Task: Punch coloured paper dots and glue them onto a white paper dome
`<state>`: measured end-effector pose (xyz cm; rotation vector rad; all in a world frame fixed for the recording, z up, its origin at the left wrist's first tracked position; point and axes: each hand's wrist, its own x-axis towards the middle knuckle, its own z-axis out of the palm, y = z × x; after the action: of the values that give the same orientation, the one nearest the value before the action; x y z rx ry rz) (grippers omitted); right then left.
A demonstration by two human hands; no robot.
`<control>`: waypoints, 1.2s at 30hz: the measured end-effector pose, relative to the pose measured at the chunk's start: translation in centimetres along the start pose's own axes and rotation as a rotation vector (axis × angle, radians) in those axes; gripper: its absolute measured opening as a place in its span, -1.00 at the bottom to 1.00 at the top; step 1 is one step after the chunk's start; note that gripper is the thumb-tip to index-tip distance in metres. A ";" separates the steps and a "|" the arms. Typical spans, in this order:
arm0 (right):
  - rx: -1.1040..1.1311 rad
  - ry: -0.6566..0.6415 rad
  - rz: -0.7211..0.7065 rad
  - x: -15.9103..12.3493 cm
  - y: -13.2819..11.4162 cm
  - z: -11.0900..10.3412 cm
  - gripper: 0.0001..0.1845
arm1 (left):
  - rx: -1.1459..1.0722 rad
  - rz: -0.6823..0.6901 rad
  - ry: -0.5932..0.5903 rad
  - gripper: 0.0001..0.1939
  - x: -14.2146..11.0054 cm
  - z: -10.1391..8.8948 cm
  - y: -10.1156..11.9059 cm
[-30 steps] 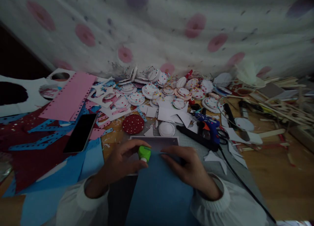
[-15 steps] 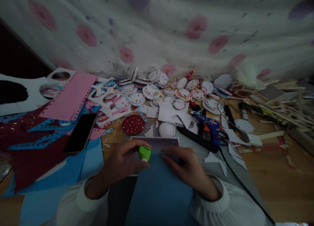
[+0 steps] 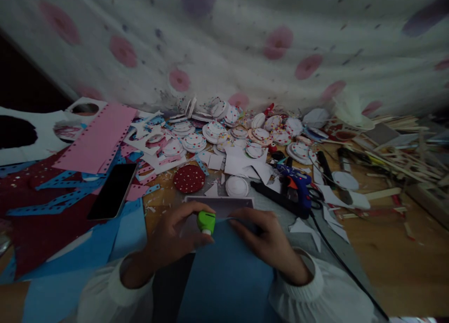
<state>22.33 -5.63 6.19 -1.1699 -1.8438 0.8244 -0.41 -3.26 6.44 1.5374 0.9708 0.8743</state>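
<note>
My left hand (image 3: 182,228) is closed on a small green craft punch (image 3: 206,222), its dark slot facing up and its white button near my thumb. My right hand (image 3: 264,235) pinches the top edge of a blue paper sheet (image 3: 229,281) between thumb and fingers. The sheet hangs toward me, with its upper left corner against the punch; whether it is inside the slot I cannot tell. Under both hands lies a shallow grey tray (image 3: 219,199), partly covered.
Beyond the tray are a dark red dotted disc (image 3: 189,179), a white disc (image 3: 237,186) and several dotted paper hats (image 3: 213,131). A blue glue gun (image 3: 298,185) with a cord lies right. Left are a phone (image 3: 112,191) and pink sheets (image 3: 98,138).
The view has shifted slightly. Both hands keep almost the same pose, with the punch and the blue sheet still held.
</note>
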 end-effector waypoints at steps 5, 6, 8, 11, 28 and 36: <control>-0.005 0.004 0.006 -0.1 0.0 0.1 -0.87 | 0.024 0.000 -0.025 -0.61 -0.1 0.0 0.0; -0.006 0.000 0.007 -0.1 0.0 0.1 -0.87 | 0.028 -0.006 -0.025 -0.61 -0.1 0.0 0.0; -0.006 0.000 0.010 -0.2 -0.1 0.1 -0.88 | 0.026 -0.014 -0.020 -0.62 -0.1 0.0 0.0; -0.001 0.005 0.027 -0.2 0.0 0.1 -0.88 | 0.027 -0.025 -0.006 -0.60 0.0 0.0 0.0; -0.049 0.003 0.034 0.1 0.3 -0.1 -0.87 | 0.318 0.000 -0.011 -0.71 -0.3 0.6 0.1; -0.141 -0.272 0.007 2.0 -1.9 -2.4 -0.16 | 0.405 -0.011 -0.024 -0.75 0.3 1.3 0.7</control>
<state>23.15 -4.24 9.44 -1.1984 -2.1501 0.9059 0.95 -3.59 6.88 1.8745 1.1889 0.6749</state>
